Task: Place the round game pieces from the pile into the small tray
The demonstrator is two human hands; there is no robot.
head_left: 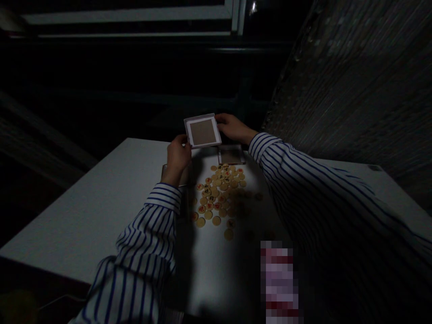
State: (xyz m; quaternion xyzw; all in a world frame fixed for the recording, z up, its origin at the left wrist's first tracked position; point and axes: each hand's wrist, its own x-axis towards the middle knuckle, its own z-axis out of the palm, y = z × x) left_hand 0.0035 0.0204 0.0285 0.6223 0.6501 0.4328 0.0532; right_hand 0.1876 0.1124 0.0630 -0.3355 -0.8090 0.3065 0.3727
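Between my two hands a shallow square box lid or tray (203,131), pale-rimmed with a brown inside, is held tilted above the far part of the table. My left hand (178,155) grips its lower left corner. On its right edge are the closed fingers of my right hand (234,128). Below lie many round wooden xiangqi pieces (216,191), some with red or black characters and some showing blank faces. A second shallow box part (231,155) rests just behind the pieces. Another boxy item (185,175) is partly hidden by my left wrist.
The white table (84,193) spreads to both sides in dim light. A blurred, pixelated patch (280,281) covers the near right. Beyond the table are a dark wall, a pale window frame (135,17) and a hanging curtain (357,85) on the right.
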